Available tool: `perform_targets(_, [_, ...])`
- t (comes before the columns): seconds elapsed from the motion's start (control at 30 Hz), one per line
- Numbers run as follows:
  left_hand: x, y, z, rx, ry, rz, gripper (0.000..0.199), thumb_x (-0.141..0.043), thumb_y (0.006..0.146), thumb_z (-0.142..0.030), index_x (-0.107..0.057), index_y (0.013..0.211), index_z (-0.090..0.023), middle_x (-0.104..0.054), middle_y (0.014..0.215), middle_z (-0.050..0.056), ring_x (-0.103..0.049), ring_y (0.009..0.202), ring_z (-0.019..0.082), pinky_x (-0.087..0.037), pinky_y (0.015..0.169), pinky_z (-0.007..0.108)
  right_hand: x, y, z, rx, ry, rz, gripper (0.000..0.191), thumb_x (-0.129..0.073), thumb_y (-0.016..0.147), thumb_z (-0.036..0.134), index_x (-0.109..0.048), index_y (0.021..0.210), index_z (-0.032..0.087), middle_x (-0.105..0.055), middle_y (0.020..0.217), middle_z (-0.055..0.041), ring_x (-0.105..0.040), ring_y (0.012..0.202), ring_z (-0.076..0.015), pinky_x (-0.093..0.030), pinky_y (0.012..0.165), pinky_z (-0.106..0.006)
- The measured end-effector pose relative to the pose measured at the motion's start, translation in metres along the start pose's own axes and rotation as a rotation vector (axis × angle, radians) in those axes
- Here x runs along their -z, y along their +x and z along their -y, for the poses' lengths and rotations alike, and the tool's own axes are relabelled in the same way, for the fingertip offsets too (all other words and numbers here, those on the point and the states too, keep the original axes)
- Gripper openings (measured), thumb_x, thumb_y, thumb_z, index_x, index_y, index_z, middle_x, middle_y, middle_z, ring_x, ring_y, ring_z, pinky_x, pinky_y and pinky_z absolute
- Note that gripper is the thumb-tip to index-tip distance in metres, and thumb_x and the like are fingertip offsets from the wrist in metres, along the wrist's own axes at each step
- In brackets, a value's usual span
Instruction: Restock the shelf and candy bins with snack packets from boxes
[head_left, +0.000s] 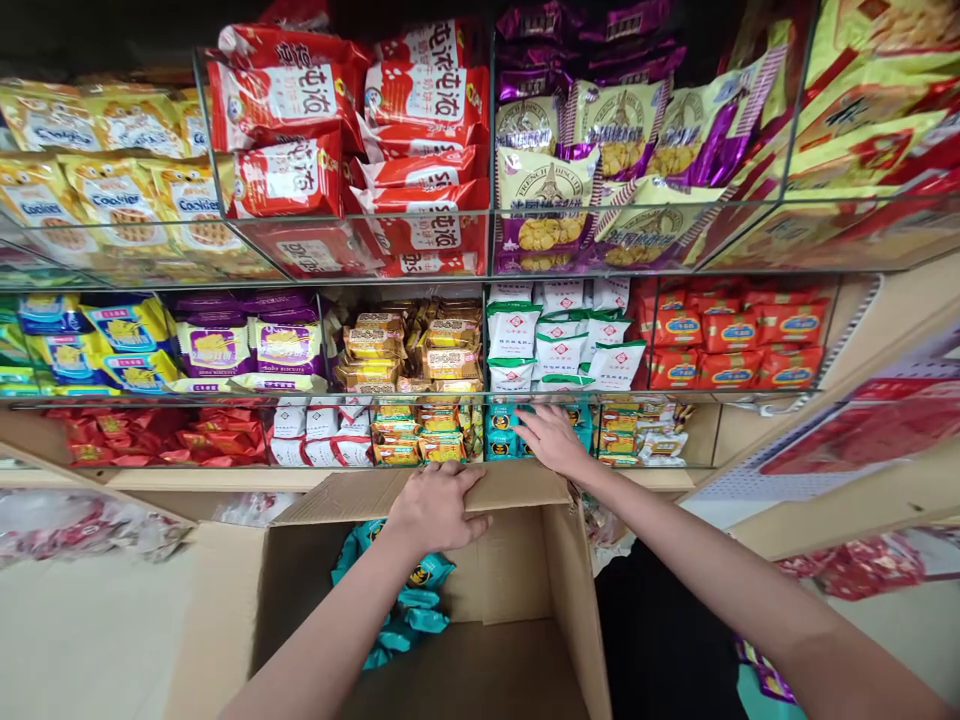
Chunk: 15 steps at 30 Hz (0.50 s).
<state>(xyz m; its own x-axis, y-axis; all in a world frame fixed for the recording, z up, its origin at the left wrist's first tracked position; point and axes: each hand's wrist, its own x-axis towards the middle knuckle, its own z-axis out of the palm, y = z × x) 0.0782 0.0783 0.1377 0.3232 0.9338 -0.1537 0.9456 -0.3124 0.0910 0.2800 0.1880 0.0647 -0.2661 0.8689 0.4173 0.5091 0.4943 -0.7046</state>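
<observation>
My left hand lies on the front flap of an open cardboard box, its fingers curled over the flap and its thumb on the near side. Inside the box, teal snack packets are heaped at the left, partly behind my left forearm. My right hand reaches over the flap to the bottom shelf, fingers stretched out and apart. It is at a compartment of teal packets and partly covers them. I see nothing held in it.
Above are clear-fronted bins with red packets, purple biscuit packets and yellow cookie packets. White-and-green packets stand just above my right hand. A clear shelf front runs across. Dark clothing shows right of the box.
</observation>
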Motion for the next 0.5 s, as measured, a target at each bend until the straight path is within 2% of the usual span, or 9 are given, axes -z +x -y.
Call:
perform_targets(0.07, [0.000,0.000,0.000,-0.003,-0.002,0.001,0.066,-0.044,0.065,-0.061,-0.041,0.123,-0.031,-0.052,0.116,0.005,-0.048,0.102,0.026,-0.037,0.087,0.038,0.004,0.000,0.004,0.053,-0.272,0.079,0.036,-0.050,0.080,0.038,-0.056,0.111,0.022,-0.055,0.112,-0.0112,-0.040,0.111,-0.0277,-0.022,0.097,-0.043])
perform_targets(0.13, [-0.001,0.001,0.000,-0.005,-0.002,0.002,0.065,-0.044,0.066,-0.061,-0.041,0.124,-0.031,-0.052,0.115,0.005,-0.048,0.102,0.026,-0.037,0.086,0.038,0.005,0.006,0.007,0.035,-0.409,0.126,0.042,-0.048,0.080,0.044,-0.051,0.115,0.021,-0.055,0.112,-0.0126,-0.043,0.109,-0.0286,-0.022,0.096,-0.044])
perform_targets(0.27, [0.001,0.000,-0.001,-0.008,0.005,-0.009,0.065,-0.044,0.066,-0.061,-0.041,0.123,-0.030,-0.052,0.115,0.005,-0.048,0.101,0.026,-0.037,0.088,0.039,-0.003,0.022,0.005,-0.051,-0.495,0.192,0.044,-0.043,0.079,0.053,-0.058,0.100,0.017,-0.061,0.101,-0.0154,-0.052,0.098,-0.0290,-0.030,0.090,-0.043])
perform_targets(0.37, [0.003,0.000,-0.003,0.017,-0.005,0.011,0.064,-0.045,0.066,-0.060,-0.041,0.123,-0.031,-0.051,0.118,0.004,-0.047,0.104,0.026,-0.036,0.089,0.039,-0.010,0.036,-0.006,-0.137,-0.407,0.152,0.039,-0.049,0.075,0.053,-0.062,0.089,0.020,-0.063,0.097,-0.0130,-0.051,0.100,-0.0289,-0.033,0.090,-0.040])
perform_targets(0.43, [0.004,0.000,-0.004,0.035,-0.014,0.024,0.064,-0.046,0.066,-0.059,-0.041,0.124,-0.032,-0.050,0.119,0.003,-0.046,0.106,0.026,-0.035,0.090,0.039,-0.014,0.046,-0.013,-0.176,-0.216,0.133,0.029,-0.056,0.072,0.048,-0.063,0.086,0.023,-0.064,0.095,-0.0085,-0.050,0.103,-0.0269,-0.034,0.091,-0.037])
perform_targets(0.5, [0.004,0.000,-0.005,0.041,-0.018,0.031,0.064,-0.046,0.066,-0.058,-0.040,0.124,-0.033,-0.049,0.120,0.003,-0.045,0.106,0.026,-0.034,0.091,0.039,-0.017,0.059,-0.017,-0.250,0.071,0.120,0.019,-0.063,0.069,0.038,-0.063,0.082,0.025,-0.065,0.093,-0.0047,-0.051,0.102,-0.0240,-0.036,0.089,-0.033])
